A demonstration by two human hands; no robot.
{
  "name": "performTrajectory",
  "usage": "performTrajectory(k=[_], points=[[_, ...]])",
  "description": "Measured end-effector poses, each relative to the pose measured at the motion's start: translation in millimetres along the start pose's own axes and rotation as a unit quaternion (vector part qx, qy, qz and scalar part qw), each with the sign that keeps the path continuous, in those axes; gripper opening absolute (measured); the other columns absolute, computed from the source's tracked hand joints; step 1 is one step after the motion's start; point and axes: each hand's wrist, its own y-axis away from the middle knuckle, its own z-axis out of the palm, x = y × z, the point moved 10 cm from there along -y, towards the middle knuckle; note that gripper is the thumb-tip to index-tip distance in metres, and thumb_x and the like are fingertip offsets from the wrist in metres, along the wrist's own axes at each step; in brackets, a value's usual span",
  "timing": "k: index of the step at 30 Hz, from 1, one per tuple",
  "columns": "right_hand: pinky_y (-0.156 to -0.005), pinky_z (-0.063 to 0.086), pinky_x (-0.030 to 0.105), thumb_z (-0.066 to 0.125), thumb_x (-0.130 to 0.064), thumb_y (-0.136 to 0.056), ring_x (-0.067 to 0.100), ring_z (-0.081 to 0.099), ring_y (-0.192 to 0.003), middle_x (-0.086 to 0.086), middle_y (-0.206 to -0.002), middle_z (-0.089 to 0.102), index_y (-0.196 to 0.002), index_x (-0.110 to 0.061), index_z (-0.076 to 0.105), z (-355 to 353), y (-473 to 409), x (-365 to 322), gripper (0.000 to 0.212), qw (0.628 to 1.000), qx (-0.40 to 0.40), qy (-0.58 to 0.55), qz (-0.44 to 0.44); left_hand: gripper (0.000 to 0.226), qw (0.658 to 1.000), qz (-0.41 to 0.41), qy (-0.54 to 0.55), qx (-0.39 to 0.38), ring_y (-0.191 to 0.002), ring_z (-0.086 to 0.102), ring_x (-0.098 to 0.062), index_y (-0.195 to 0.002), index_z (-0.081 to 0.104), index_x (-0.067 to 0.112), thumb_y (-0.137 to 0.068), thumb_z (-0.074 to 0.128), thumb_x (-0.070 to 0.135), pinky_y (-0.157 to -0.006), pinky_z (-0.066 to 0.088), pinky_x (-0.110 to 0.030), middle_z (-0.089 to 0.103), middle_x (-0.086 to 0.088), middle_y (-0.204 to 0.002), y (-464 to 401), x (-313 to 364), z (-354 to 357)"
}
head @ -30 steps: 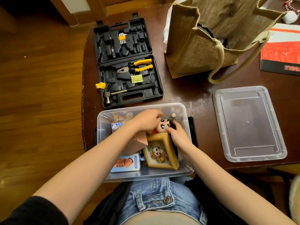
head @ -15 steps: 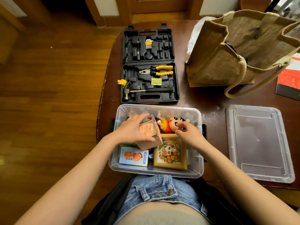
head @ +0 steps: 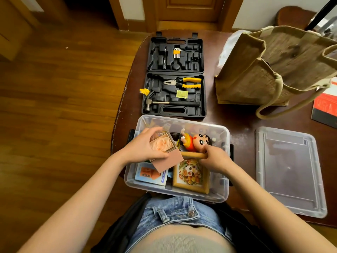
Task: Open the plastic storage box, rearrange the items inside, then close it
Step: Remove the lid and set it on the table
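The clear plastic storage box [head: 225,141] stands open at the table's near edge, its lid [head: 290,172] lying flat to the right. My left hand [head: 145,145] holds a pink rose box [head: 166,150] tilted above the box's left half. My right hand [head: 216,157] grips the top edge of a wooden picture frame [head: 191,175] lying in the right half. A cartoon boy figurine [head: 196,142] in a red shirt lies just behind my right hand. A blue carton [head: 150,175] sits at the front left, partly under the rose box.
An open black tool case [head: 175,79] with pliers and a hammer lies behind the storage box. A jute tote bag [head: 273,70] stands at the back right, a red booklet [head: 324,108] beside it. The table's left edge drops to wooden floor.
My left hand has lifted the rose box higher and tilted it. My right hand has moved from the figurine down onto the frame's top edge. The camera view shifted.
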Motion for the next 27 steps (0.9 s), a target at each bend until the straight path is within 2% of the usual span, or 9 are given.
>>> performTrajectory(k=[4,8,12,14,16,18,19,23,27], points=[[-0.06,0.044,0.024,0.059,-0.024,-0.081,0.014,0.055,-0.077,-0.003,-0.085,0.057,-0.094,-0.025,0.053,1,2,-7,0.014,0.999,-0.035,-0.027,-0.024,0.093,1.0,-0.015,-0.014,0.022,-0.118,0.043,-0.009,-0.144,0.031,0.035,-0.066,0.08,0.049,-0.097,0.042,-0.03,0.04,0.009,-0.129,9,-9,-10],[-0.068,0.052,0.033,0.065,-0.02,-0.077,0.016,0.056,-0.073,0.002,-0.085,0.059,-0.095,-0.02,0.056,4,6,-9,0.02,0.989,-0.065,-0.128,-0.026,0.092,0.999,0.006,-0.009,0.042,-0.121,0.041,-0.007,-0.142,0.03,0.04,-0.065,0.081,0.047,-0.101,0.042,-0.034,0.039,0.012,-0.127,15,-5,-11],[-0.073,0.054,0.038,0.067,-0.019,-0.078,0.021,0.06,-0.078,0.006,-0.088,0.062,-0.094,-0.019,0.057,-3,16,-4,0.019,0.979,-0.027,-0.198,-0.033,0.095,0.997,0.033,-0.044,0.05,-0.122,0.039,-0.007,-0.143,0.027,0.041,-0.065,0.082,0.044,-0.101,0.038,-0.031,0.037,0.011,-0.13,16,-2,-15],[-0.067,0.054,0.035,0.067,-0.017,-0.077,0.021,0.061,-0.076,0.009,-0.088,0.065,-0.094,-0.019,0.06,-14,21,3,0.019,0.972,0.007,-0.234,-0.032,0.096,0.996,0.042,-0.062,0.057,-0.124,0.037,-0.008,-0.143,0.027,0.04,-0.064,0.082,0.043,-0.101,0.036,-0.03,0.036,0.01,-0.132,16,0,-17],[-0.056,0.052,0.023,0.064,-0.014,-0.073,0.018,0.06,-0.07,0.008,-0.086,0.065,-0.093,-0.022,0.062,-24,25,8,0.021,0.964,0.025,-0.265,-0.029,0.095,0.995,0.042,-0.056,0.074,-0.124,0.037,-0.01,-0.142,0.029,0.041,-0.064,0.082,0.042,-0.101,0.037,-0.033,0.037,0.011,-0.128,15,1,-22],[-0.047,0.045,0.013,0.06,-0.013,-0.071,0.013,0.057,-0.064,0.003,-0.08,0.063,-0.089,-0.026,0.062,-29,27,7,0.023,0.967,0.024,-0.252,-0.037,0.093,0.994,0.039,-0.032,0.1,-0.122,0.039,-0.011,-0.141,0.031,0.04,-0.064,0.083,0.041,-0.1,0.04,-0.036,0.037,0.012,-0.122,14,1,-28],[-0.047,0.044,0.012,0.059,-0.011,-0.072,0.013,0.056,-0.064,0.002,-0.08,0.062,-0.088,-0.028,0.062,-29,27,5,0.024,0.973,0.017,-0.227,-0.043,0.092,0.993,0.038,-0.024,0.112,-0.121,0.04,-0.012,-0.141,0.032,0.039,-0.065,0.083,0.04,-0.099,0.041,-0.036,0.038,0.011,-0.121,13,1,-31],[-0.068,0.045,0.027,0.059,-0.006,-0.075,0.021,0.058,-0.084,0.001,-0.088,0.061,-0.086,-0.032,0.06,-20,29,-11,0.028,0.983,-0.053,-0.158,-0.082,0.091,0.99,0.04,-0.028,0.135,-0.117,0.042,-0.013,-0.141,0.034,0.035,-0.065,0.083,0.041,-0.097,0.042,-0.037,0.04,0.009,-0.122,10,4,-38],[-0.075,0.044,0.029,0.064,-0.01,-0.078,0.018,0.053,-0.087,-0.001,-0.093,0.054,-0.095,-0.029,0.061,-4,39,-37,0.025,0.97,-0.154,-0.108,-0.157,0.088,0.989,0.032,-0.003,0.145,-0.111,0.046,-0.01,-0.14,0.038,0.033,-0.065,0.083,0.044,-0.091,0.042,-0.029,0.043,0.008,-0.119,10,2,-42]])
